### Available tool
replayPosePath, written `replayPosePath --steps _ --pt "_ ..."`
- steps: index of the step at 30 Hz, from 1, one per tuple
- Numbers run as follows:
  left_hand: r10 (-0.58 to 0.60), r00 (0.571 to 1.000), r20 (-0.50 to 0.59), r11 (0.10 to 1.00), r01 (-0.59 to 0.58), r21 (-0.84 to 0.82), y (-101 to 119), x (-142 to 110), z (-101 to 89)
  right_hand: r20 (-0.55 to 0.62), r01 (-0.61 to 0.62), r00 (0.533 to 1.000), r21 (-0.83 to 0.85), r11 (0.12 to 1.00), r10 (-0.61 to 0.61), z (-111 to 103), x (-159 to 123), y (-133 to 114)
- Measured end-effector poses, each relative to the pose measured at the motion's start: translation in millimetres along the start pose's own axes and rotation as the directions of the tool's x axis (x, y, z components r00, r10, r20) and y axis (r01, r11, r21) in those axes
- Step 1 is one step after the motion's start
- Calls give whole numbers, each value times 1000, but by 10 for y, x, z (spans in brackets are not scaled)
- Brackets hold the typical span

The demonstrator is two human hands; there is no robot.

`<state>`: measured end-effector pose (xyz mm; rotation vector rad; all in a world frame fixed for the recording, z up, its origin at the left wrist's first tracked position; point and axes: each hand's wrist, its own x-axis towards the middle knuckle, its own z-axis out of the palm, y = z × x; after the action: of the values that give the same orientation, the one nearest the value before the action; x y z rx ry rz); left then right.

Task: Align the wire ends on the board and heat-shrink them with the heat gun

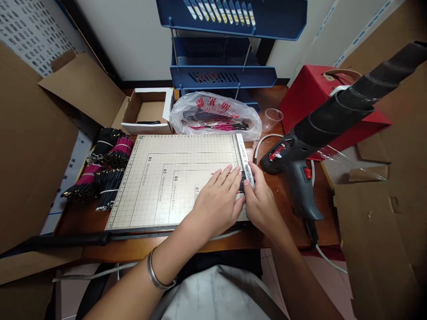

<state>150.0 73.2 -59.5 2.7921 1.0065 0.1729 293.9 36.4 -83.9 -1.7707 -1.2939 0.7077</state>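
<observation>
A beige paper cutter board point(167, 178) with printed size grids lies on the wooden desk. My left hand point(218, 202) lies flat on its right part, fingers stretched out and pressing down a small dark bundle of wires point(240, 184) at the cutter's edge. My right hand point(262, 200) rests against the white cutter rail point(245, 160), fingers curled over that same bundle. Most of the bundle is hidden beneath both hands.
Bundles of black and pink wires point(103, 166) lie left of the board. Behind it are a plastic bag of wires point(215, 115), a small white box point(150, 111) and blue trays point(223, 71). A black heat gun point(300, 173) and red box point(313, 95) stand right. Cardboard flanks both sides.
</observation>
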Motion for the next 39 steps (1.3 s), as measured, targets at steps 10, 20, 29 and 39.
replayPosePath --steps 10,20,29,39 --pt "15 999 -44 999 -13 44 -1 19 27 14 -21 1000 -11 1000 21 -10 -8 -7" --pt "-2 993 -120 999 9 53 26 9 32 13 -1 1000 -42 999 2 -4 -11 0" --pt "-115 975 -192 993 118 1 57 73 41 6 -77 997 81 994 76 -45 -18 -5" --pt "-112 968 -225 987 134 86 167 -287 60 27 -38 999 -27 999 39 -55 -43 -42"
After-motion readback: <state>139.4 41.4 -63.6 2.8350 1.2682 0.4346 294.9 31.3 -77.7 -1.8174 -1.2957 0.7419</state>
